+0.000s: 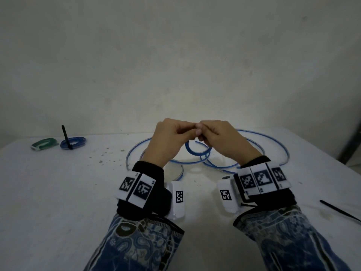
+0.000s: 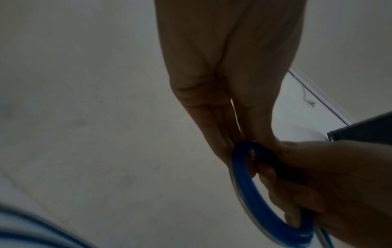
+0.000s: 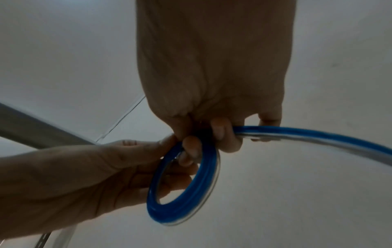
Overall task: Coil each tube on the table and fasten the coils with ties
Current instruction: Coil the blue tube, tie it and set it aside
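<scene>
Where hands (image 1: 196, 133) meet, glossy blue ring (image 3: 186, 188)

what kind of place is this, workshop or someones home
Hard to say; it looks like a bare workbench set-up: a plain white table against an unpainted wall, with only blue tube, two finished coils and a black tie on it.

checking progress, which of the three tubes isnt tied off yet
The long blue tube, held by both hands and trailing loose on the table. The green coil and small blue coil at far left are tied.
</scene>
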